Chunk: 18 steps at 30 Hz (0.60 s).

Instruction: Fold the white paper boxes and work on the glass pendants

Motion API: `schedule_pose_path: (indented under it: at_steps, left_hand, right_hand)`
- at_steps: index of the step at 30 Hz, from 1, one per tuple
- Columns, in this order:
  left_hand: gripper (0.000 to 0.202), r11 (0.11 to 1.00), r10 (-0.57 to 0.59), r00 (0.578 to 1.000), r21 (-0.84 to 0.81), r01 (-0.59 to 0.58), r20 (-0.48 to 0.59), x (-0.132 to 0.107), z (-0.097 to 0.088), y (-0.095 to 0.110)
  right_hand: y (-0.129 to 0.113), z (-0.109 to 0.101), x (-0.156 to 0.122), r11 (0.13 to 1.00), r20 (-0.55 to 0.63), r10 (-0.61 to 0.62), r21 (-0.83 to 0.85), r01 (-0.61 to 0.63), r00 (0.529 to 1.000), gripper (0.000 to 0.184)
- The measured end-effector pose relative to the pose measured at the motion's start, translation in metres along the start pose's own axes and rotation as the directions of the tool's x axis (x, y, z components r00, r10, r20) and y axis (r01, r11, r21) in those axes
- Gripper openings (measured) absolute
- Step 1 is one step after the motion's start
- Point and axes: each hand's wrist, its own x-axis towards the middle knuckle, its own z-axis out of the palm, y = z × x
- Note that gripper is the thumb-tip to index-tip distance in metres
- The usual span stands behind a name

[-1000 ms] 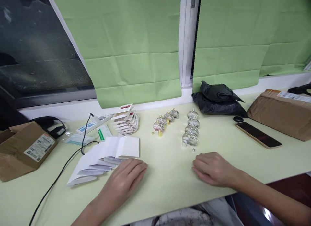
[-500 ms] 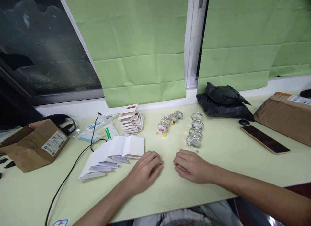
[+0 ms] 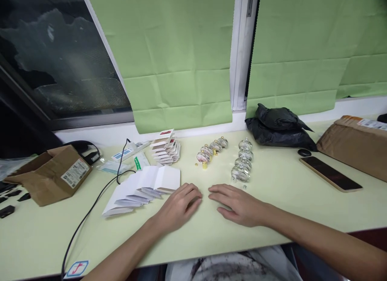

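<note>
Laid out in groups, with none of it picked up

From my remote seat I read the left hand point(image 3: 181, 206) as empty, fingers loosely curled, just beside the right end of the fanned white cartons point(image 3: 167, 177); whether it brushes them I can't tell. The right hand point(image 3: 237, 204) grasps nothing either, its fingers relaxed and slightly spread over the tabletop point(image 3: 208, 238), near a small silver cap point(image 3: 244, 187) at the near end of the silver bottles point(image 3: 243, 164).

I'd judge the arranging largely done: silver bottles in one row, gold-trimmed bottles point(image 3: 215, 145) in another to their left, red-marked cards point(image 3: 165, 152) stacked behind the cartons. Any lifting is left undone.

The cartons fan from near left to far right, folded edges toward me. The silver row's long axis runs away from me, leaning slightly right at its far end; each bottle is widest side to side, its neck on the far or upper side. The gold-trimmed row slants further right. Whether the bottles stand or lie, I can't tell.
</note>
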Motion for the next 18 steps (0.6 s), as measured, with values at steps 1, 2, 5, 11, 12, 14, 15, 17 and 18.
schedule_pose_path:
  at_steps: [1,2,5,11,12,14,15,17,18]
  left_hand:
    - [0.019,1.0,0.005,1.0,0.009,-0.005,-0.004,0.0,-0.001,0.0]
    - [0.019,1.0,0.013,1.0,0.021,-0.013,-0.005,0.0,-0.001,0.0]
    - [0.02,0.998,0.031,0.999,0.063,-0.031,-0.007,0.0,-0.002,0.0]
    - [0.019,0.986,0.07,0.997,0.151,-0.064,-0.037,-0.005,0.001,-0.004]
    - [0.019,0.984,0.083,0.996,0.162,-0.075,-0.045,-0.005,-0.002,-0.005]
    - [0.019,0.98,0.095,0.992,0.182,-0.079,-0.08,-0.002,-0.015,-0.007]
    - [0.019,0.979,0.084,0.991,0.193,-0.063,-0.106,0.002,-0.026,-0.01]
    - [0.021,0.977,-0.034,0.973,0.196,0.08,-0.228,0.016,-0.056,-0.019]
    - [0.024,0.957,-0.13,0.951,0.215,0.194,-0.28,0.025,-0.073,-0.026]
  right_hand:
    - [0.0,0.0,-0.001,1.0,0.004,0.007,0.0,-0.007,1.0,0.049]
    - [0.001,0.001,-0.001,1.0,0.01,0.013,0.004,-0.013,1.0,0.05]
    - [0.001,0.001,-0.002,0.999,0.026,0.038,0.023,-0.039,0.999,0.052]
    - [0.0,0.0,0.0,0.997,0.054,0.074,0.032,-0.075,0.996,0.057]
    - [0.0,0.0,0.001,0.997,0.059,0.068,0.029,-0.069,0.996,0.057]
    - [0.001,0.001,0.001,0.998,0.061,0.051,0.021,-0.052,0.997,0.056]
    - [0.001,0.001,0.001,0.999,0.059,0.044,0.016,-0.045,0.997,0.056]
    - [0.002,0.001,0.0,0.999,0.061,0.037,0.002,-0.037,0.997,0.055]
    - [0.002,0.001,0.0,0.999,0.065,0.037,-0.005,-0.037,0.997,0.055]
